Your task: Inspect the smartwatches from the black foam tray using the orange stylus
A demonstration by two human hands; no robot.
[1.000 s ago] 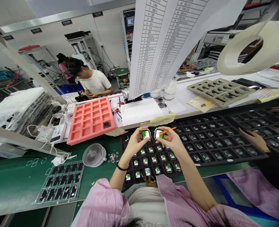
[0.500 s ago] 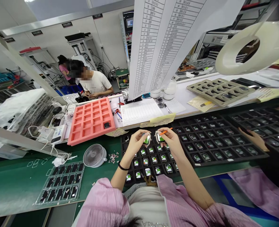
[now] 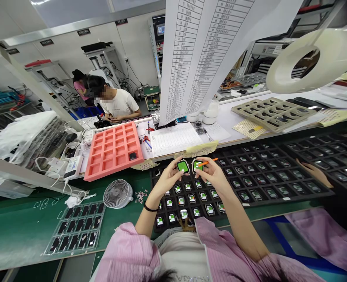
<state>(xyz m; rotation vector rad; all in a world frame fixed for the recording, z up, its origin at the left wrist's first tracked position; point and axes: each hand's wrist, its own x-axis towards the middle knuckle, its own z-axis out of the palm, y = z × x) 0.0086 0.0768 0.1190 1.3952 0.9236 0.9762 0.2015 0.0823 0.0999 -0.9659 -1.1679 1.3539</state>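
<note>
My left hand (image 3: 169, 175) grips a strapless smartwatch (image 3: 183, 167) by its edges, its screen almost wholly green. Close beside it, my right hand (image 3: 213, 174) holds a second smartwatch (image 3: 197, 166) with a green and white screen. A thin orange stick (image 3: 209, 162) is also pinched in the right hand and lies across that watch's face; I cannot tell what kind of tool it is. Both watches are raised over a black compartment tray (image 3: 177, 216), where several more watches sit with lit green and white screens.
Another black tray (image 3: 251, 203) of watches adjoins on the right, with a neighbour's hand (image 3: 316, 172) over it. A small fan (image 3: 118, 193) stands left. Behind are a pink foam tray (image 3: 114, 150) and hanging printed sheets (image 3: 188, 62). A clear tray (image 3: 76, 227) lies front left.
Both watches have turned so their screens face me more fully. My left thumb has moved down off the left watch's screen, and the left screen now shows almost all green.
</note>
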